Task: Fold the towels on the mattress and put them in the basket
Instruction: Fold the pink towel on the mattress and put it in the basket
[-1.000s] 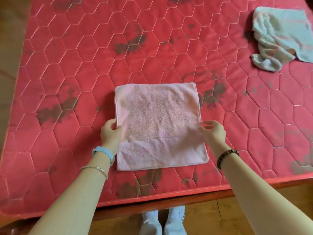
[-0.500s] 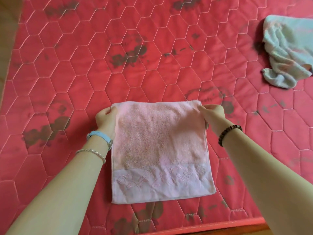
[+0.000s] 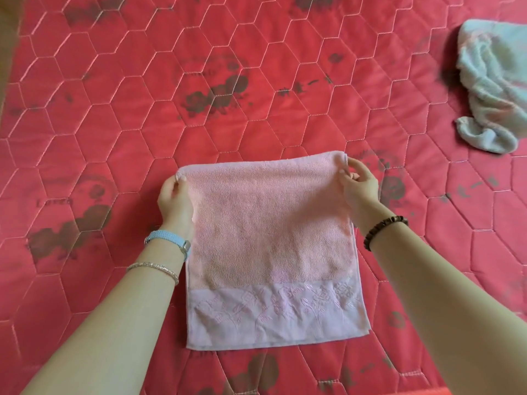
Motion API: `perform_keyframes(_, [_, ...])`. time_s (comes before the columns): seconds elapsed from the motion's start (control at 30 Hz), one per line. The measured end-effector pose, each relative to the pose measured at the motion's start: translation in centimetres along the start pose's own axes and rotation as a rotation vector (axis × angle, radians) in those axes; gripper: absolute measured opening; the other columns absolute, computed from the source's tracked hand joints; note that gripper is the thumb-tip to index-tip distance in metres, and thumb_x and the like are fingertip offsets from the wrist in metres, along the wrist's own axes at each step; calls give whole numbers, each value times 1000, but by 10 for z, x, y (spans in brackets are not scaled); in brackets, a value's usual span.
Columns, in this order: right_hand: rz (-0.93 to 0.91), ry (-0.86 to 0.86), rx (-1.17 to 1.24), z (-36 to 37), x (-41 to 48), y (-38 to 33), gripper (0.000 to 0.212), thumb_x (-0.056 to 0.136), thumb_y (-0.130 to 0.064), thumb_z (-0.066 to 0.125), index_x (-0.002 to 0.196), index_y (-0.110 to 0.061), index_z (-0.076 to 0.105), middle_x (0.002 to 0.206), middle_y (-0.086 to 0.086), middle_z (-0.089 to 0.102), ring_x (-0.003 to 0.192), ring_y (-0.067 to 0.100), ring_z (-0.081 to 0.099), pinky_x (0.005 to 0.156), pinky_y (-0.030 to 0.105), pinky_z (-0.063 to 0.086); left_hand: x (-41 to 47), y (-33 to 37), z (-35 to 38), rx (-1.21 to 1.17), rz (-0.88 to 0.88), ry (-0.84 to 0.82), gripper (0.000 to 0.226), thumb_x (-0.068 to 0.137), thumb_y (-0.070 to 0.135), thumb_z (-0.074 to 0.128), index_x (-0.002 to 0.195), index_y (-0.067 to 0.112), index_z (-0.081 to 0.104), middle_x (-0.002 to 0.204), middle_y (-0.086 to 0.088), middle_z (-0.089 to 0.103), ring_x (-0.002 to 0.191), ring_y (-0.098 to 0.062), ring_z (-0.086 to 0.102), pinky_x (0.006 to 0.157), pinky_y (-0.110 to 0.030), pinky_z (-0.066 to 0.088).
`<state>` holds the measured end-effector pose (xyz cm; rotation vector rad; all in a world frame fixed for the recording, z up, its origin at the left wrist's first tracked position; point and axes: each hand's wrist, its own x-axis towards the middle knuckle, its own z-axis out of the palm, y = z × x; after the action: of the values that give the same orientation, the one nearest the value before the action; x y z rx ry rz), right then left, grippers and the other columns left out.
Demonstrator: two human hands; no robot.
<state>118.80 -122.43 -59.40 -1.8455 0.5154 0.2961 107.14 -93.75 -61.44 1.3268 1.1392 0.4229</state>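
A pink towel (image 3: 268,232), folded into a rectangle with a patterned band along its near edge, lies flat on the red quilted mattress (image 3: 142,124). My left hand (image 3: 174,201) pinches the towel's far left corner. My right hand (image 3: 358,185) pinches the far right corner, fingers closed on the cloth. A crumpled pale blue towel (image 3: 496,89) lies at the far right of the mattress, away from both hands. No basket is in view.
The mattress has dark flower prints and hexagon stitching. Its near edge (image 3: 422,390) shows at the bottom right. A strip of wall or floor (image 3: 7,38) runs along the left edge of the view.
Both hands slid from the towel's side edges up to its far corners and gripped them. The view tilted down and closer, so the mattress's near edge and my shoes dropped out of sight.
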Motion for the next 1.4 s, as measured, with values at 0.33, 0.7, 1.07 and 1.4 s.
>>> perform_keyframes(0.33, [-81,35,-29,6,7,7,32,95,-17,57,120,-35,64,72,-10,38,63,6,38,65,21,38,1,-7,5,27,68,39,19,101,14,53,118,11,61,98,13,60,86,6,52,74,-2,41])
perform_keyframes(0.7, [-338,284,-524,-4,14,14,58,84,-11,61,139,-22,48,116,6,61,111,28,48,91,26,30,1,-7,0,213,313,72,43,85,-2,51,127,-1,52,127,-11,54,120,-21,52,112,-37,38])
perform_keyframes(1.07, [-854,-338,-993,69,-38,20,59,98,-35,19,154,-19,21,162,-1,18,151,20,9,123,40,9,-50,-49,52,1054,962,-440,59,91,20,33,147,7,44,157,-10,40,147,-25,32,122,-49,16])
perform_keyframes(1.4, [-821,-169,-1132,67,-7,29,66,96,-63,21,155,-34,15,164,-6,8,151,16,3,123,41,2,2,-36,34,1359,964,-396,80,92,62,24,158,17,20,167,-4,13,154,-20,12,125,-43,10])
